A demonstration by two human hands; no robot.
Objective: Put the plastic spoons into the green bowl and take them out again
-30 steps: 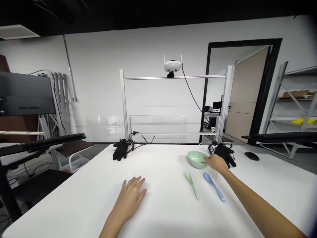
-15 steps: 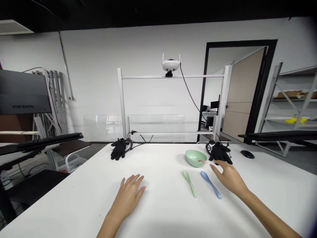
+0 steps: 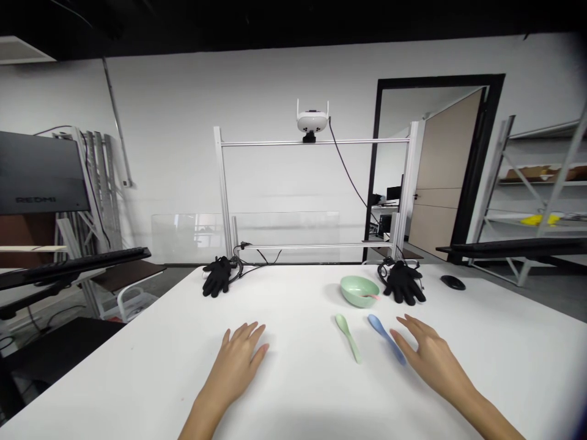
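1. The white table (image 3: 137,373) filled the lower view, and its smooth top offered little to stop a knocked object from sliding; a hard push could have sent something over an edge.
2. The metal frame (image 3: 312,143) stood along the far edge with black cables (image 3: 261,255) trailing beneath it, so a long reach could have snagged them.
3. The green bowl (image 3: 352,296) sat near the far edge, just left of a black glove (image 3: 403,282). It looked shallow and light, so a hurried reach could have tipped it.
4. The hands lay well apart, both open and palm down, clamped on nothing. The left hand (image 3: 236,366) was over bare table, and the right hand (image 3: 433,357) was nearest the blue spoon (image 3: 378,331).
5. Its fingers (image 3: 415,325) spread by the spoon's handle end; whether they touched it could not be told. A clumsy grab could have flicked it into the green spoon (image 3: 347,336).
6. A small pink piece (image 3: 373,297) lay in the bowl; a bump could have dislodged it.
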